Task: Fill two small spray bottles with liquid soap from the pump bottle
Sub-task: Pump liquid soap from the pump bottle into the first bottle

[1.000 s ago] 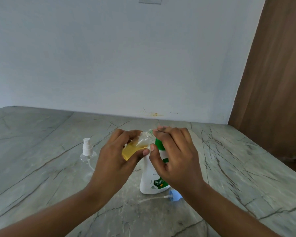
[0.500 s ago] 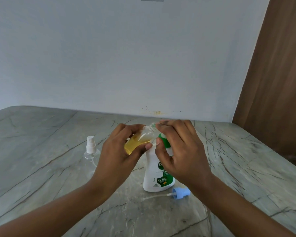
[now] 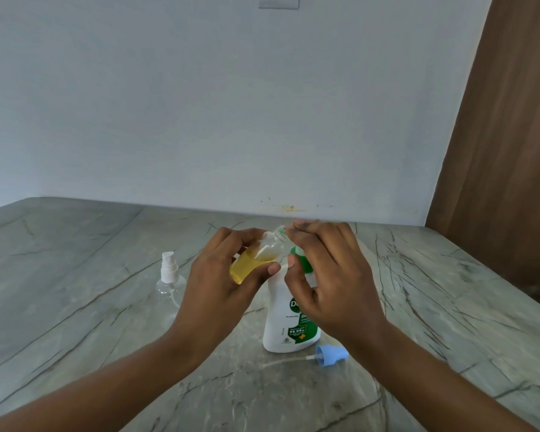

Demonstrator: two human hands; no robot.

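Left hand [image 3: 222, 275]: wrapped round the small bottle [image 3: 253, 263], thumb on its near side, fingers on the far side.
Small bottle: held above the table, tilted with its open neck up and to the right; about half full of yellow soap.
Right hand [image 3: 331, 282]: arched over the top of the pump bottle [image 3: 289, 322], fingertips just beside the small bottle's neck; whether it grips the pump or only rests on it, I cannot tell.
Pump bottle: white with a green label, standing on the table [image 3: 75, 275] under both hands.
Second spray bottle [image 3: 169, 277]: clear, white sprayer on, upright to the left.
Blue spray cap [image 3: 328, 355]: lying with its tube just right of the pump bottle's base.
Far side: pale wall [image 3: 200, 104], wooden panel [image 3: 512, 151] at right.
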